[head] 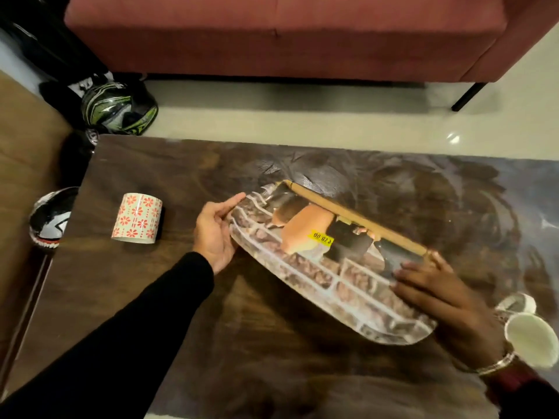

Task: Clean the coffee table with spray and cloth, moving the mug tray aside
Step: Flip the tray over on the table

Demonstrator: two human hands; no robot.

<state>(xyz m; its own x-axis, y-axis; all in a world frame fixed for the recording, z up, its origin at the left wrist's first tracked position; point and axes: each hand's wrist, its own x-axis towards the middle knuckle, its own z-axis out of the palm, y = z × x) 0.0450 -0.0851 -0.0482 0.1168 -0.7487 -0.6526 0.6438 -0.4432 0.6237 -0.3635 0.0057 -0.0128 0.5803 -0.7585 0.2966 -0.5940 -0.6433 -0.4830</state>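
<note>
The dark, wood-grained coffee table (211,328) stood in front of a long red fabric sofa (272,34), and the person leaned over it with both hands on the mug tray (332,285). The tray was an oval, glossy thing printed with a pale grid over a brownish pattern, with a light wooden bar along its far edge, and it appeared tipped up, its far side higher than the near one. A yellow price sticker (321,238) showed on its face (the figures were upside down from where I stood).

The left hand (216,234), coming out of a black sleeve, cupped the tray's left end, thumb over the rim and fingers curled loosely beneath. The right hand (438,294), a metal bangle (496,364) at its wrist, lay spread across the right end, its fingers pressed on the printed face and reaching to the end of the wooden bar.

A white mug patterned with red flowers (137,218) sat on the table well left of the tray. Two pale cups (526,334) stood at the table's right edge, just beside the right wrist. On the floor to the left lay a black-and-green helmet (119,108).
</note>
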